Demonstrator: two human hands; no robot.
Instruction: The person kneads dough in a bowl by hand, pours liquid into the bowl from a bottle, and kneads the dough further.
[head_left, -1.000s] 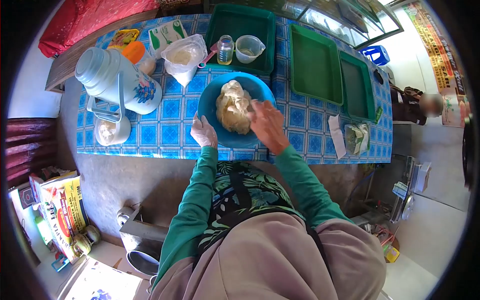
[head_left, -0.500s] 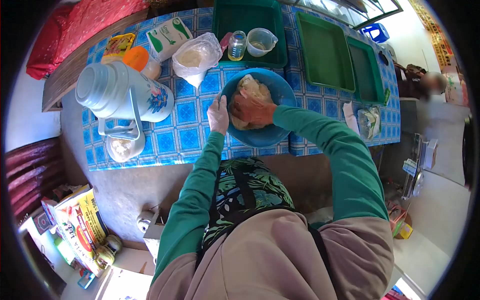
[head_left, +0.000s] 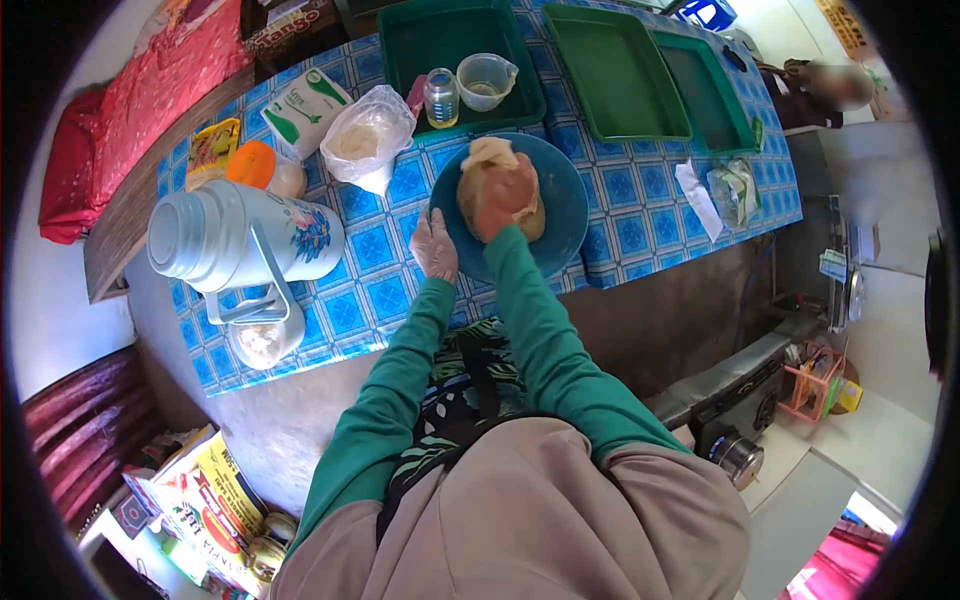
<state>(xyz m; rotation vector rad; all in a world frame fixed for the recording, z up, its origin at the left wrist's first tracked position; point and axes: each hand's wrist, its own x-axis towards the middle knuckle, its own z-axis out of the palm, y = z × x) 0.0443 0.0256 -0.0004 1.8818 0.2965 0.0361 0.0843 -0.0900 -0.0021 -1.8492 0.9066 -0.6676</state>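
Well, table [head_left: 372, 310]: patterned in blue squares, reaching across the view.
Thermos flask [head_left: 225, 240]: pale blue, flowered, towards the table's left.
Bowl [head_left: 565, 200]: blue, near the table's front edge.
Dough [head_left: 527, 222]: one pale lump inside the bowl.
Right hand [head_left: 505, 195]: upon the dough, blurred; cannot tell whether spread or curled.
Left hand [head_left: 434, 247]: at the bowl's left rim; cannot tell whether clamped on it.

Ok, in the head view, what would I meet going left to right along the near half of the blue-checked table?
Pale blue cylindrical flower-printed thermos jug → left hand → round blue plastic bowl holding pale dough → narrow white strip → clear plastic packaging.
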